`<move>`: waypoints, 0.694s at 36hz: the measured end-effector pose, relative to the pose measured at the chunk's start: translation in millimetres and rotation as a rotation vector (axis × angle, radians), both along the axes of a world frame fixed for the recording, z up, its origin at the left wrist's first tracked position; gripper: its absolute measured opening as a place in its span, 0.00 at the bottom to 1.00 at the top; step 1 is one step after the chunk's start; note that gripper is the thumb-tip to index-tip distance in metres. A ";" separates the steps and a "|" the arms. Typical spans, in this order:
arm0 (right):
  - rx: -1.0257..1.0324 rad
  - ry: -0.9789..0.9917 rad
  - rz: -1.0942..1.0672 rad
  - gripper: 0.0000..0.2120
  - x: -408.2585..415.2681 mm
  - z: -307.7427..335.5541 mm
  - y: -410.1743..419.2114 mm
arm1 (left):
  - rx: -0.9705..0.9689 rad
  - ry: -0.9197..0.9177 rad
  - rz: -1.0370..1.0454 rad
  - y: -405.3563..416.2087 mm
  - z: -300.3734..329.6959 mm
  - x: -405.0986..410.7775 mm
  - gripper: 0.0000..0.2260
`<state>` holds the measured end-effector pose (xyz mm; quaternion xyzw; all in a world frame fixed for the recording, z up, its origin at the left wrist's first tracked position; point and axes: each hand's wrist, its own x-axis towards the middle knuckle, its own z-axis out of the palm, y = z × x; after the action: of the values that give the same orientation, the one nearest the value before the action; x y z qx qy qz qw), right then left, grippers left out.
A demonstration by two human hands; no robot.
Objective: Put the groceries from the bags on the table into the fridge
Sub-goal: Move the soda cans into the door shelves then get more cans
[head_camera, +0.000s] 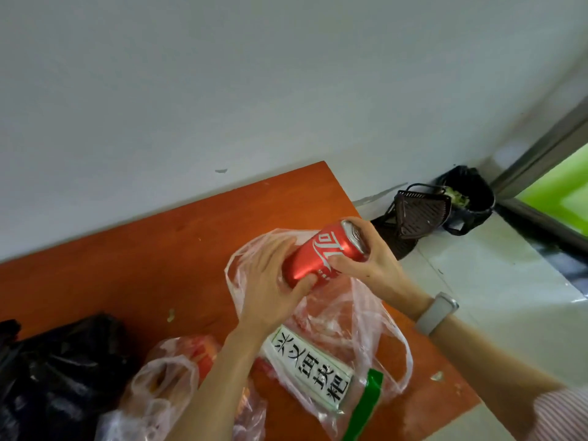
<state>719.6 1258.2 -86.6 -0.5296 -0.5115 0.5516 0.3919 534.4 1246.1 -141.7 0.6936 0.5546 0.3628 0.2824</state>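
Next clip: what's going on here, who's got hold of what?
A person is unpacking groceries at an orange wooden table. Both hands hold a red soda can tilted above a clear plastic bag: the right hand grips its top end, the left hand its lower end. A black plastic bag and another clear bag sit nearby. No fridge is in view.

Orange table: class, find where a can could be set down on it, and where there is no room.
Free: the orange table is bare along the wall, from its far corner leftwards, behind the clear bag and black bag. A narrow strip shows along the right edge. Crowded: the near side, under bags, the can and both hands.
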 end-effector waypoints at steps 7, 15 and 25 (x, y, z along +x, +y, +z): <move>-0.082 0.143 -0.192 0.22 36.2 11.6 -43.5 | -0.198 0.066 -0.146 -26.0 27.5 48.6 0.38; -0.263 0.154 -0.354 0.29 119.1 12.6 -145.3 | -0.302 0.104 -0.338 -100.2 22.8 142.3 0.36; -0.097 -0.081 -0.875 0.23 269.8 11.1 -392.6 | -0.083 0.435 -0.835 -261.9 24.0 332.5 0.32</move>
<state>989.4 865.6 -75.4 -0.7353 -0.2275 0.3358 0.5430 867.0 984.2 -117.7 0.9054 0.2884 0.0420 0.3087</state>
